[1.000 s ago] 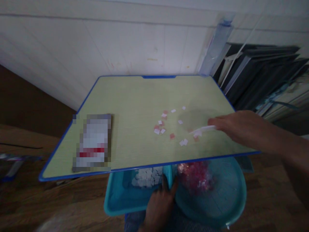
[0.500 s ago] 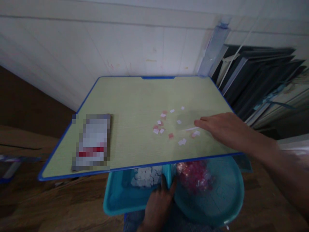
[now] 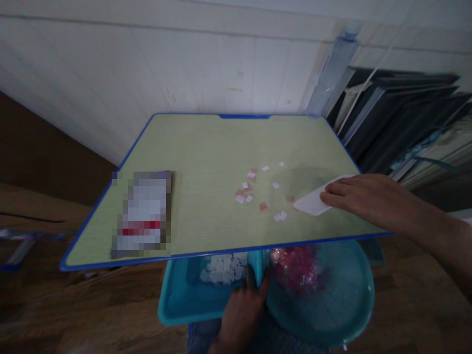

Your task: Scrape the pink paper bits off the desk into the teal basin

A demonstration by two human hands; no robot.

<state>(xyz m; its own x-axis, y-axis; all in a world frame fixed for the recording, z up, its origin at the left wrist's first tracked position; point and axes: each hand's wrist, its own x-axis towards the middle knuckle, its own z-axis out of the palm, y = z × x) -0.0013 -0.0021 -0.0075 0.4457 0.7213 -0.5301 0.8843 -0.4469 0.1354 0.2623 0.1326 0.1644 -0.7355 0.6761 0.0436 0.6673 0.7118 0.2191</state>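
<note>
My right hand (image 3: 354, 194) is closed on a thin white card (image 3: 317, 199), tilted low over the right side of the pale green table board (image 3: 199, 147). Small white and pink paper squares (image 3: 263, 206) lie scattered to the card's left. Below the board's front edge, my left hand (image 3: 241, 309) has its fingers astride the touching rims of a teal tray (image 3: 164, 305) and a round teal basin (image 3: 363, 314). White pieces (image 3: 224, 268) fill part of the tray. Shiny pink and red pieces, perhaps in clear wrap (image 3: 298, 270), are in the basin.
A blurred-out flat packet with a red stripe (image 3: 142, 211) lies on the board's left. Behind the board stands a white wall (image 3: 206, 69). A clear plastic bottle (image 3: 332, 73) and leaning dark panels (image 3: 398, 108) are at the right, with wooden floor below.
My right hand has moved right, and the card, seen almost edge-on before, now shows its broad face. A white square near it is no longer visible. My left hand stays in place.
</note>
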